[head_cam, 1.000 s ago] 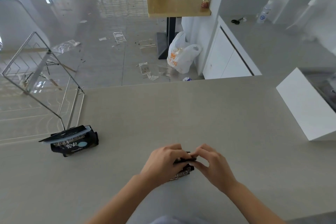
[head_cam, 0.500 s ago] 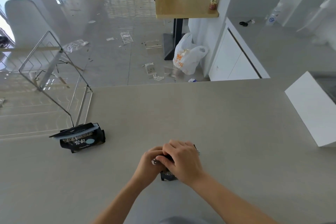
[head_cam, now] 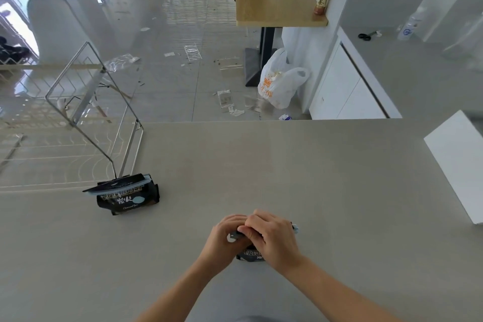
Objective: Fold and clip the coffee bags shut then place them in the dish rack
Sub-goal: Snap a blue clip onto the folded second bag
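A small black coffee bag (head_cam: pixel 250 256) stands on the grey counter (head_cam: pixel 287 178) near its front edge, mostly hidden under my hands. My left hand (head_cam: pixel 226 238) grips the bag's folded top from the left. My right hand (head_cam: pixel 273 236) lies over the top and presses a light blue clip (head_cam: pixel 294 227), whose end sticks out to the right. A second black coffee bag (head_cam: pixel 128 198), with a blue clip (head_cam: pixel 119 185) across its fold, sits at the left by the foot of the wire dish rack (head_cam: pixel 78 102).
A white box (head_cam: pixel 457 165) stands at the counter's right edge. The dish rack leans at the counter's left edge. Beyond the counter, the floor holds a white plastic bag (head_cam: pixel 279 86) and scattered wrappers, beside a wooden table (head_cam: pixel 274 0).
My right hand has moved over the top of the bag and onto the clip, and both hands have closed together. The view has shifted slightly. The clipped bag at the left has not moved.
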